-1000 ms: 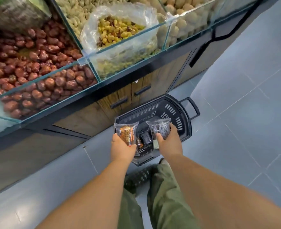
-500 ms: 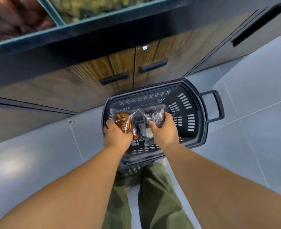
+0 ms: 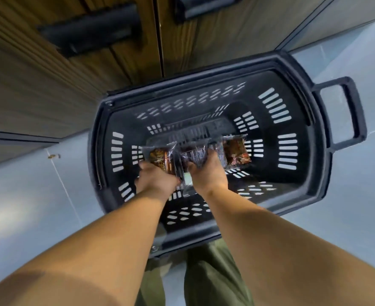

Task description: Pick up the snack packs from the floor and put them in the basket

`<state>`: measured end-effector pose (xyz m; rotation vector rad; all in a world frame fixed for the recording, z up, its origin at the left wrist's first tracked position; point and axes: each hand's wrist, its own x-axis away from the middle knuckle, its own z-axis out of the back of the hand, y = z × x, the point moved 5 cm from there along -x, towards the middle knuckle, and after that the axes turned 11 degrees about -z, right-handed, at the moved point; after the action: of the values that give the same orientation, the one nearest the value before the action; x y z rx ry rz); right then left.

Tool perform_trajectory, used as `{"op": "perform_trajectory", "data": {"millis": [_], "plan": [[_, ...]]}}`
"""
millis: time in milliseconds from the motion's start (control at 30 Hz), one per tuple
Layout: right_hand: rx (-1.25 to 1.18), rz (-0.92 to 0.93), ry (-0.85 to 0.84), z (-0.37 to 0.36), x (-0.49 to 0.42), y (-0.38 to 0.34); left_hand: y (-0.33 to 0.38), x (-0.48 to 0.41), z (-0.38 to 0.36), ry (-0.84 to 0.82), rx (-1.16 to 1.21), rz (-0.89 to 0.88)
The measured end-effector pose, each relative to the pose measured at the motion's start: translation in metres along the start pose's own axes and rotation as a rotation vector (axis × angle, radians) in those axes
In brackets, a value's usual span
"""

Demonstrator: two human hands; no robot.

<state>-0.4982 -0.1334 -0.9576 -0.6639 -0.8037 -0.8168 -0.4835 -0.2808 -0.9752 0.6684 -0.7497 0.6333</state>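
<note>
A black slotted basket (image 3: 301, 133) stands on the grey floor against a wooden cabinet. Both my hands reach down inside it. My left hand (image 3: 155, 180) grips a clear snack pack with orange-brown contents (image 3: 161, 159). My right hand (image 3: 207, 173) grips a dark snack pack (image 3: 194, 156). A third pack with dark red contents (image 3: 236, 154) lies on the basket bottom just right of my right hand. A pale pack (image 3: 187, 180) shows between my hands, partly hidden.
Wooden cabinet doors (image 3: 120, 62) with black handles (image 3: 89, 34) rise right behind the basket. The basket's handle (image 3: 352, 111) sticks out to the right. Grey floor tiles (image 3: 27, 195) lie on both sides. My green trouser legs (image 3: 213, 279) are below the basket.
The view has dropped closer to the basket; the display bins above are out of sight. Both hands have gone lower into the basket with their packs.
</note>
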Motion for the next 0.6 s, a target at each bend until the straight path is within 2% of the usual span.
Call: {"op": "perform_trajectory", "data": {"millis": [133,267,367,600], "plan": [[0.000,0.004,0.006,-0.028,-0.028,0.010,-0.018,-0.031,-0.023,-0.028,-0.031,0.069],[0.039,-0.045,-0.036,-0.049,-0.049,0.020,-0.034,-0.049,-0.040,-0.045,-0.091,0.065],[0.130,-0.090,-0.087,-0.058,-0.056,0.026,-0.040,-0.050,-0.048,-0.055,-0.025,0.094],[0.251,-0.102,-0.180,-0.048,-0.041,0.020,-0.031,-0.035,-0.038,-0.172,-0.112,-0.013]]}}
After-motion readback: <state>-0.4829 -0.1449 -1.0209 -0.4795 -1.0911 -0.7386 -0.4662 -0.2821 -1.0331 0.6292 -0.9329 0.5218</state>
